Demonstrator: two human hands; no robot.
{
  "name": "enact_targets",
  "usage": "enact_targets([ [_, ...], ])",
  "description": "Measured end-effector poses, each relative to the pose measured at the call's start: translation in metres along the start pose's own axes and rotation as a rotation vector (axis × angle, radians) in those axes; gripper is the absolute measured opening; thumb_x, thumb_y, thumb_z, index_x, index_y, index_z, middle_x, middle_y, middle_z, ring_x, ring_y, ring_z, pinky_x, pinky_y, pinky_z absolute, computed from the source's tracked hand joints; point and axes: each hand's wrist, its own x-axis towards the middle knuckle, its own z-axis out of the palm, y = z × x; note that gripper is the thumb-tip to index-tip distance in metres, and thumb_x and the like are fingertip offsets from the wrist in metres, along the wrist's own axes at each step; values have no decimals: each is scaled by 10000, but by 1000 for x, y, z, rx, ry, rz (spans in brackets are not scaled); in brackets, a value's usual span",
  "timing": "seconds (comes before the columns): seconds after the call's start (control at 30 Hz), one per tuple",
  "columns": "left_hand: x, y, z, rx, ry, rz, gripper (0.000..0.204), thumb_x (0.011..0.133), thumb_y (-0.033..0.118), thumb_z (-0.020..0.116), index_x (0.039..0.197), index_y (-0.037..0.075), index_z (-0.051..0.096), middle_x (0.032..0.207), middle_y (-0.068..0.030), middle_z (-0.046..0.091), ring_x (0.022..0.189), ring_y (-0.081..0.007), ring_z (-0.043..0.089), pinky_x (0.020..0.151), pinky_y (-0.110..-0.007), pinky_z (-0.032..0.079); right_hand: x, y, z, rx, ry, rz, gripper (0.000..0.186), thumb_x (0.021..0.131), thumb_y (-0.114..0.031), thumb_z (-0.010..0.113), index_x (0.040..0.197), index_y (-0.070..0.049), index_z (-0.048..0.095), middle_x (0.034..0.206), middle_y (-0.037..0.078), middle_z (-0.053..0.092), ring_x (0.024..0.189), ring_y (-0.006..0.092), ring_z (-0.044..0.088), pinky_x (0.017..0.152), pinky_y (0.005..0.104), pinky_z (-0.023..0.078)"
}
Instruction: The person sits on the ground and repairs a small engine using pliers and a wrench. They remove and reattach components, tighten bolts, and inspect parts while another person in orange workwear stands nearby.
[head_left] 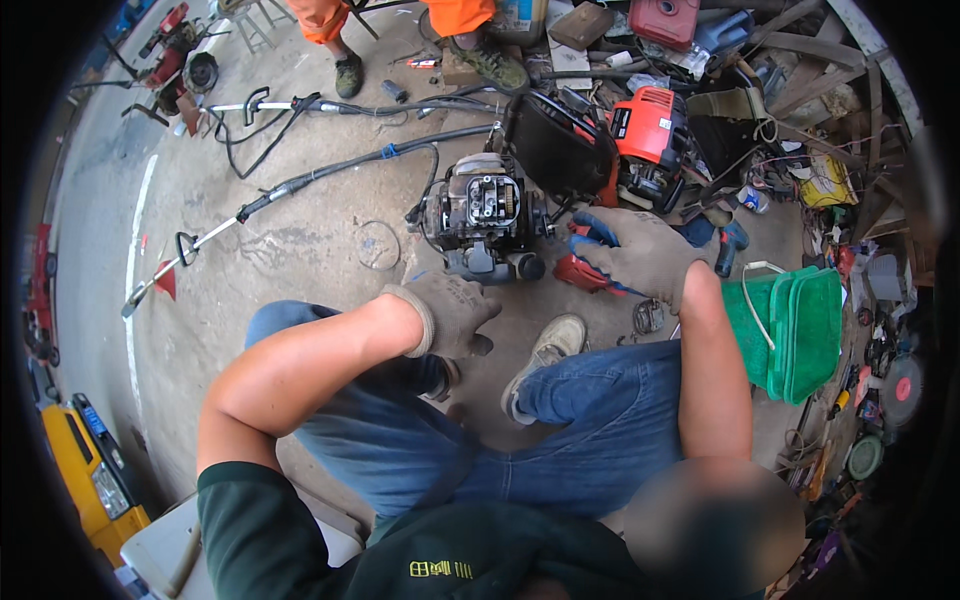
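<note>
A small engine (485, 215) stands on the concrete in front of me, its top opened to show metal parts and a toothed gear. My left hand (455, 315), in a grey-brown work glove, hovers at the near side of the engine. Its fingers bend loosely, apart from the thumb, with nothing visible in them. To the engine's right, my gloved right hand (640, 250) is closed over a red-and-blue object (585, 268); the glove hides much of it, so its kind is unclear. A blue-and-red cordless drill (732, 243) lies beyond that hand's right side.
A green bucket (795, 330) stands by my right arm. Behind the engine are a red-orange motor unit (650, 125) and a black backrest (550, 145). Long trimmer poles (270, 195) stretch left. Scrap piles up along the right. Another person's boots (490, 65) are at the far side.
</note>
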Motion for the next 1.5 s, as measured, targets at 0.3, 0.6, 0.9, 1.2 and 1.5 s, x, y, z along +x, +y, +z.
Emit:
enact_targets([
  [0.3, -3, -2, 3, 10, 23, 10, 559, 871, 439, 688, 1295, 86, 600, 1133, -185, 670, 1080, -371, 654, 906, -470, 520, 7, -3, 8, -36, -24, -18, 391, 923, -330, 633, 1191, -45, 651, 910, 178, 709, 859, 317, 692, 815, 398, 525],
  [0.6, 4, -1, 4, -9, -6, 31, 567, 869, 432, 682, 1308, 83, 594, 1145, -178, 667, 1094, -370, 647, 914, -475, 515, 62, 32, 51, 689, 36, 22, 244, 894, -62, 633, 1117, 25, 680, 959, 88, 712, 838, 139, 671, 762, 283, 550],
  [0.9, -4, 2, 4, 0, 9, 45, 557, 873, 443, 663, 1290, 80, 599, 1136, -176, 673, 1089, -366, 648, 918, -475, 509, 71, 30, 57, 1219, 40, 83, 149, 908, -72, 613, 993, 7, 706, 910, 123, 712, 735, 208, 706, 635, 327, 608],
  [1.2, -2, 3, 4, -9, 2, 54, 563, 865, 440, 677, 1289, 77, 606, 1110, -179, 666, 1074, -369, 648, 920, -465, 510, 93, 21, 75, 1121, -38, 200, 182, 964, -130, 591, 1040, -8, 703, 939, 97, 714, 729, 173, 701, 639, 311, 613],
  [1.5, -6, 2, 5, 3, 15, 46, 533, 861, 423, 686, 1256, 75, 608, 1088, -174, 668, 1051, -368, 655, 891, -469, 519, 107, 12, 85, 998, 21, 286, 173, 933, -108, 602, 1023, -11, 713, 906, 96, 715, 680, 153, 684, 614, 281, 604],
])
